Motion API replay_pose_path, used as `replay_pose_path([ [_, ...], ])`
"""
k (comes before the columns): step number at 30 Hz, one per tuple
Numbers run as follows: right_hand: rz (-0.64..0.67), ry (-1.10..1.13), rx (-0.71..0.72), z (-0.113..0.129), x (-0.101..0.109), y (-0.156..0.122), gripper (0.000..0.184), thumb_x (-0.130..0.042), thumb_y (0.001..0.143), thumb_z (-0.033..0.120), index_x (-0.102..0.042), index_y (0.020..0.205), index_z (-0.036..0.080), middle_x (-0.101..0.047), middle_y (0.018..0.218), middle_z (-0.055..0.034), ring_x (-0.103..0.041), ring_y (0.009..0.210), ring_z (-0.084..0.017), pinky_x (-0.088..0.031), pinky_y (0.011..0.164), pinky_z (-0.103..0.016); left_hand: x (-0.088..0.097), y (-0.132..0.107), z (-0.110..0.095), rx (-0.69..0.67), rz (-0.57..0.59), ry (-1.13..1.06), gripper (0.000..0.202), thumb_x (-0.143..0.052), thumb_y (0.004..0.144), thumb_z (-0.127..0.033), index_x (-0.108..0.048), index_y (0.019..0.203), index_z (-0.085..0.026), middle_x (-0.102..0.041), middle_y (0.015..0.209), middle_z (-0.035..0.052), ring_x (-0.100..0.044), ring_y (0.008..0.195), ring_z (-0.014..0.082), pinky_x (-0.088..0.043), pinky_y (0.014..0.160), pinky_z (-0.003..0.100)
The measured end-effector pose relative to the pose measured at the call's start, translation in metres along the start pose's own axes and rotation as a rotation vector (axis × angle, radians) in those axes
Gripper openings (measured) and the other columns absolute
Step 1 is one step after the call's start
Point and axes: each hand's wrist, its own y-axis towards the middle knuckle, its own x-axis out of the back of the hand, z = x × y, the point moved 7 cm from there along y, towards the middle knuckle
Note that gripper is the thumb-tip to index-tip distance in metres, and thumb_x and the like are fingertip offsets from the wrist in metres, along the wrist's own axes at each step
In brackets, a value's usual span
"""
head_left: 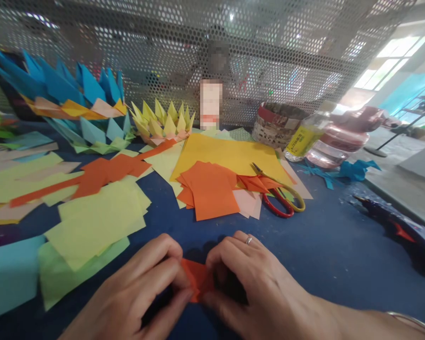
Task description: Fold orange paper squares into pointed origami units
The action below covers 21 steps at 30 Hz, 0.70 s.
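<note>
A small folded piece of orange paper lies low in the middle of the dark blue table. My left hand pinches its left side with curled fingers. My right hand, with a ring on one finger, presses and grips its right side. Most of the piece is hidden under my fingers. Just beyond my hands lies a stack of orange paper squares.
Red-and-yellow-handled scissors lie right of the orange stack on a yellow sheet. Light green sheets and a blue sheet cover the left. Folded paper models, a basket, bottles and a glue gun stand around.
</note>
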Motion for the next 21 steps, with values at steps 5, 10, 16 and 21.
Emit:
replay_pose_path([
  [5,0.083,-0.011,-0.009,-0.001,-0.001,0.000,0.014,-0.078,0.094,0.012,-0.068,0.101,0.019,-0.069,0.089,0.0009,-0.059,0.081,-0.017,-0.044,0.078,-0.031,0.000,0.001,0.002,0.000,-0.021,-0.016,0.018,-0.047,0.108,-0.021,-0.055,0.092,-0.025,-0.057,0.089,-0.0048,-0.064,0.078,0.0053,-0.049,0.074,0.009],
  [10,0.144,-0.022,0.017,-0.002,-0.004,-0.001,0.009,-0.069,0.103,0.016,-0.076,0.106,0.022,-0.069,0.092,-0.0004,-0.059,0.084,-0.018,-0.043,0.079,-0.033,0.002,-0.001,0.002,-0.022,-0.054,0.031,0.016,-0.043,0.111,-0.024,-0.058,0.108,-0.027,-0.063,0.100,-0.0036,-0.068,0.090,0.0055,-0.050,0.085,0.005],
  [16,0.108,-0.054,0.139,0.003,-0.002,-0.005,0.023,-0.068,0.102,0.011,-0.082,0.109,0.028,-0.070,0.093,0.0003,-0.058,0.083,-0.017,-0.044,0.077,-0.033,0.003,-0.007,0.000,-0.077,-0.055,0.116,0.019,-0.039,0.110,-0.019,-0.057,0.110,-0.024,-0.065,0.106,-0.0019,-0.070,0.096,0.0040,-0.047,0.097,0.002],
  [21,0.084,-0.083,0.202,0.008,0.003,-0.007,0.027,-0.065,0.095,0.005,-0.082,0.106,0.023,-0.071,0.094,-0.0018,-0.060,0.082,-0.018,-0.048,0.078,-0.033,0.003,-0.005,-0.007,-0.138,-0.080,0.127,0.037,-0.032,0.105,-0.005,-0.062,0.106,-0.026,-0.069,0.101,-0.0021,-0.069,0.090,0.0075,-0.052,0.082,0.012],
])
